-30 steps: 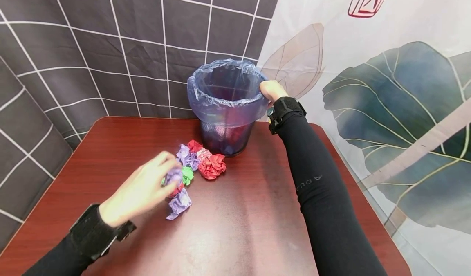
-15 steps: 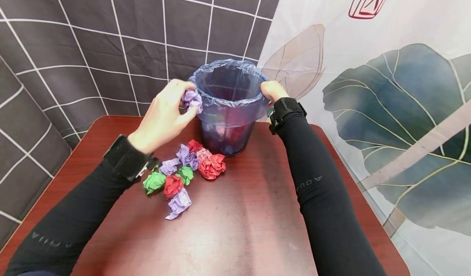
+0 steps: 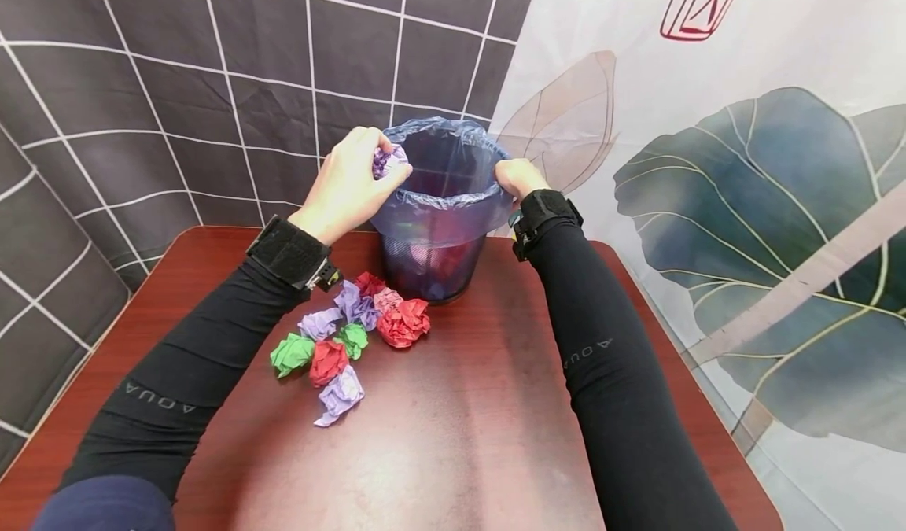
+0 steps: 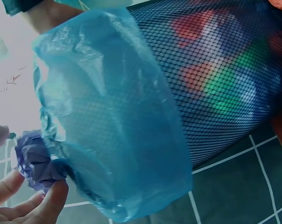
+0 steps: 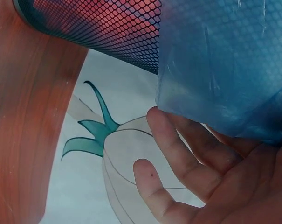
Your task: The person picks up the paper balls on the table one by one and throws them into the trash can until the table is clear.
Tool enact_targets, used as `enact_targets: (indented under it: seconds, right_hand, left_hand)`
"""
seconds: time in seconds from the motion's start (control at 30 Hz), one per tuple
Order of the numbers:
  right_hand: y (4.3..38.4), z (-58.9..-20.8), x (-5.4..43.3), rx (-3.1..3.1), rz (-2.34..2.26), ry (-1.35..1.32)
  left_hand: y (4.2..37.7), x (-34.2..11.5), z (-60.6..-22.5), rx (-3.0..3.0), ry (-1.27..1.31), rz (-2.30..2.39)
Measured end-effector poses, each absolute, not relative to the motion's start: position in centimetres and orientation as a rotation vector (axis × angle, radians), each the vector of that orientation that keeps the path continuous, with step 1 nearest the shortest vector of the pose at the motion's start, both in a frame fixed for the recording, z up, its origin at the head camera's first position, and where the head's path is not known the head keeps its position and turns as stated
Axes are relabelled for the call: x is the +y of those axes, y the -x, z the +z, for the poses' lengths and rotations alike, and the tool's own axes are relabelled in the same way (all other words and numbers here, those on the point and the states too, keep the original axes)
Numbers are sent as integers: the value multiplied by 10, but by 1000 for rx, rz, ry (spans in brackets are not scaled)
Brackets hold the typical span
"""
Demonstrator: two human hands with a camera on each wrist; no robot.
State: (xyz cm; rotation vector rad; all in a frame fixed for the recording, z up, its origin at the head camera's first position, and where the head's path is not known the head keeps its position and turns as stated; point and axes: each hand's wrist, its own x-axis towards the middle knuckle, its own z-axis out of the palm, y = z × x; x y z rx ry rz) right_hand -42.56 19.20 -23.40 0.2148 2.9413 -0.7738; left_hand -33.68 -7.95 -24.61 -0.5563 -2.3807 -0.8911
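In the head view my left hand (image 3: 345, 189) pinches a crumpled purple paper ball (image 3: 388, 162) at the left rim of a mesh wastebasket (image 3: 432, 271). In the left wrist view, fingertips and thumb surround this paper ball (image 4: 34, 161), right beside the liner's edge. A translucent blue bin liner (image 3: 442, 220) is folded over the basket's rim. My right hand (image 3: 520, 177) grips the rim on the opposite side. The right wrist view shows its fingers (image 5: 175, 144) against the liner's outside, with the thumb hidden. Red, green and pale paper shows through the mesh.
Several crumpled balls lie on the brown table (image 3: 425, 436) left and front of the basket, among them a red ball (image 3: 403, 323), a green ball (image 3: 292, 355) and a purple ball (image 3: 340, 396). A dark tiled-pattern backdrop (image 3: 269, 114) hangs behind, a leaf-print one (image 3: 750, 200) at right.
My left hand has picked a purple paper ball from the pile and carried it up and right to the basket's rim. The right hand stays on the rim.
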Motion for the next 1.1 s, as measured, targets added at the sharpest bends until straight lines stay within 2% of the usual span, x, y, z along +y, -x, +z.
enact_targets:
  seconds: [0.27,0.47,0.93,1.1]
  right_hand:
    - [429,-234,192,2970,-711,-151]
    - [427,-233,189,2965,-715,-172]
    - [430,-234,189,2979,-691,-126]
    - [430,-235,192,2982,-688,-97]
  left_hand:
    - [335,-85,-254,-2352,554,-887]
    - [319,-92,-267,-2338,564,-856]
    - [230,-123,-326,-2728,612,-560]
    - [209,-138,-355,-2825,676,-437]
